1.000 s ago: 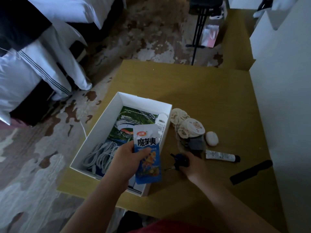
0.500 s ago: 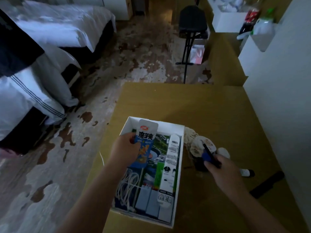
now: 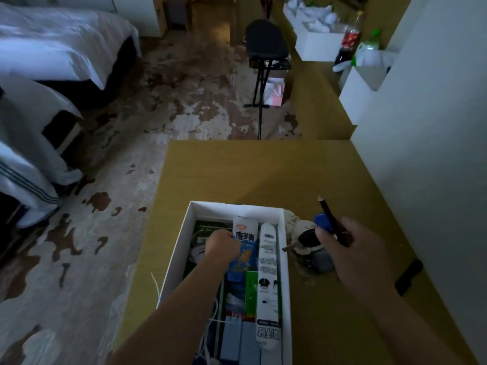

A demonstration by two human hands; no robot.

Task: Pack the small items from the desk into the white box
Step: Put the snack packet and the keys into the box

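While the left hand [image 3: 222, 246] pinches one blue snack packet [image 3: 244, 248] inside the single white box [image 3: 286, 248], its long axis runs along the box, white end pointing away. One right hand [image 3: 350, 248] above the desk [image 3: 237, 169] is closed round one black pen [image 3: 332, 224], tip pointing away, and one blue tag [image 3: 323, 222].

My left forearm runs up from the bottom edge of the view, bare, angled up and to the right, wrist nearly straight. My left hand [image 3: 222, 246] is curled into a loose fist with its back toward the camera, fingers wrapped out of sight around the edge of a packet [image 3: 243, 248], low inside the box [image 3: 174, 255]. My right forearm enters from the lower right corner and slants up and to the left. My right hand [image 3: 355, 248] sits higher, above the tabletop [image 3: 237, 172], back to the camera, fingers closed on a pen [image 3: 329, 216] that points up and away, and a blue tag [image 3: 323, 222].
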